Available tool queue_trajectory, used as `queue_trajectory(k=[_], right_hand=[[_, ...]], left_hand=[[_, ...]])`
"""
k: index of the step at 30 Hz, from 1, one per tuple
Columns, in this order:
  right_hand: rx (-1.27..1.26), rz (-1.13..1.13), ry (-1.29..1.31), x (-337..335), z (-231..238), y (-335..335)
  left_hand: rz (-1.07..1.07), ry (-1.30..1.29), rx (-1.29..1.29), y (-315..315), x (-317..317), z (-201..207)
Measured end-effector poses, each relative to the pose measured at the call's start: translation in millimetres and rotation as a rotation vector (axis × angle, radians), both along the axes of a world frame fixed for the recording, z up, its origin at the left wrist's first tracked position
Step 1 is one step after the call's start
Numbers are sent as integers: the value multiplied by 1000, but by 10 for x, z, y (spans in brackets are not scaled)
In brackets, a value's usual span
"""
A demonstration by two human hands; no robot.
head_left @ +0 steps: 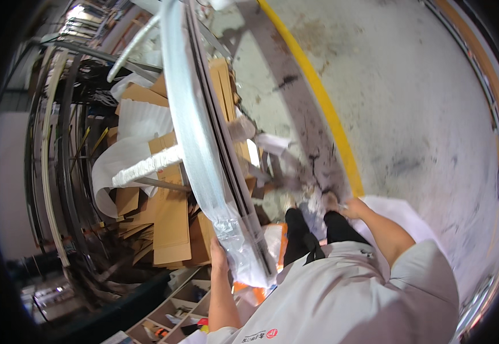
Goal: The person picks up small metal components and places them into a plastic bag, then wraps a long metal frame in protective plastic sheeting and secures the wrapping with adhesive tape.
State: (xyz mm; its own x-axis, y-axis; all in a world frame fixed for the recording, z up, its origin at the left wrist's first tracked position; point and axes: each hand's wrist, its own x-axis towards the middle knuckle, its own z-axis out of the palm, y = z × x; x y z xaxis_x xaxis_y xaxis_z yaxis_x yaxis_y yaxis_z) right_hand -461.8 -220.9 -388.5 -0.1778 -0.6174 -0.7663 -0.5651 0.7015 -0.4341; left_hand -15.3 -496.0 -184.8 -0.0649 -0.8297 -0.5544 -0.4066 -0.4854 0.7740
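Note:
A long metal profile point(195, 114), silvery with dark grooves and wrapped in clear plastic film, runs from the top of the view down to my left side. My left hand point(219, 255) grips its near end from the left edge; some of the fingers are hidden by the profile. Film is bunched and creased around that end. My right hand point(351, 208) hangs low beside my right leg, apart from the profile. Its fingers are curled together, and what is in them is too blurred to make out. A white sheet point(396, 213) lies beneath my right forearm.
Padded rack arms point(149, 166) support the profile. Cardboard pieces point(172, 232) and white foam sheet point(143, 123) are heaped beneath it. Upright racks of long bars point(60, 155) stand at left. A compartment tray point(172, 307) sits at lower left. A yellow line point(312, 74) crosses the floor.

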Motion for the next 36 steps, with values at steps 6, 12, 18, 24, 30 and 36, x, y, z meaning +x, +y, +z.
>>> queue_trajectory(k=[6,12,18,24,30,36], right_hand=[[42,-340,277,-1294,59,1486],[51,-1046,-340,-1685,385,968],[-103,-1084,-880,-1755,546,-1098],[-338,-870,-1205,-2395,1277,-3173],[-335,-1183,-1068,-3748,1584,-3781],[-347,-1560,-586,-4866,1008,-3377]], left_hand=[[101,-69,10,-48,76,-312],[323,18,45,-406,-124,220],[174,-195,-485,-1398,-1043,1133],[-48,-268,-731,-2776,-2396,1509],[-232,-406,-883,-4215,-3584,1504],[-331,-282,-840,-5485,-5100,1808]])
